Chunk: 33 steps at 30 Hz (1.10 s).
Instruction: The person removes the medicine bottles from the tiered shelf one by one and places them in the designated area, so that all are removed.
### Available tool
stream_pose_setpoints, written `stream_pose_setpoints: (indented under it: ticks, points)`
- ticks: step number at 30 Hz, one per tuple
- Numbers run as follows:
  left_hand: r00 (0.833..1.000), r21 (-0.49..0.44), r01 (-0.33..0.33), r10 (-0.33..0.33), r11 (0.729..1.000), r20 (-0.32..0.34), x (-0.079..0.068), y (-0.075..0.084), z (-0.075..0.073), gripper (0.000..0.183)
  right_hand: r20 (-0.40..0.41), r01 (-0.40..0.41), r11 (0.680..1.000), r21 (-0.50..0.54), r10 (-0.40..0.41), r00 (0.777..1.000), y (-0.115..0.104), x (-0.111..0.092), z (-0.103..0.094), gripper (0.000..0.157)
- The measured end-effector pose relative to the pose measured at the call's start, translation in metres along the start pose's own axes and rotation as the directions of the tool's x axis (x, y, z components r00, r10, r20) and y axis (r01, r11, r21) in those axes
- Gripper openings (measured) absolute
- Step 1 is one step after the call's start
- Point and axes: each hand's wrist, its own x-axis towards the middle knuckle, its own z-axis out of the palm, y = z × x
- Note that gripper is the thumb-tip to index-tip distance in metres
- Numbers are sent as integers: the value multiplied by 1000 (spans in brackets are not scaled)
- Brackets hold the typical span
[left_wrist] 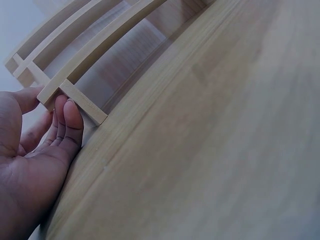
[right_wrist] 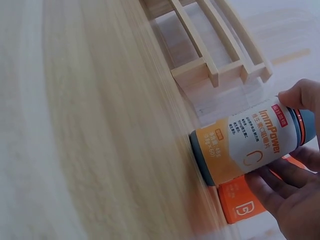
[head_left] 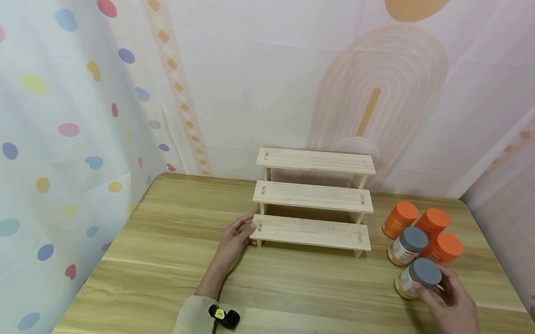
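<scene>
A three-tier wooden display stand [head_left: 311,232] stands at the middle back of the table. My left hand [head_left: 232,247] grips the left end of its lowest board, thumb over the edge and fingers curled beneath, as the left wrist view shows. On the right, my right hand [head_left: 457,310] holds a vitamin bottle [right_wrist: 245,142] with a grey lid and a white and orange label, thumb on one side and fingers on the other. Its base is right at the tabletop. Just behind it is a second grey-lidded bottle [head_left: 407,247].
Three orange bottles [head_left: 400,220] cluster at the right, beside the grey-lidded ones. A patterned curtain [head_left: 253,85] hangs behind the wood-grain table [head_left: 178,218] and along its sides. A black strap with a small device [head_left: 224,316] is on my left wrist.
</scene>
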Motion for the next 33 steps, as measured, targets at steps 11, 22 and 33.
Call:
stream_pose_setpoints:
  ticks: [11, 22, 33]
  points:
    - [1000, 24, -3, 4, 1000, -20, -4, 3, -4, 44, 42, 26, 999, -35, -25, 999, -1, 1, -1, 65]
    - [1000, 28, 1, -1, 1000, -23, -5, 6, -2, 44, 30, 179, 981, -81, -177, 984, -9, 3, -8, 63]
    - [999, 191, 39, -32, 981, -39, -16, 28, -24, 38, -109, 449, 892, -59, -453, 885, -38, 22, -26, 61]
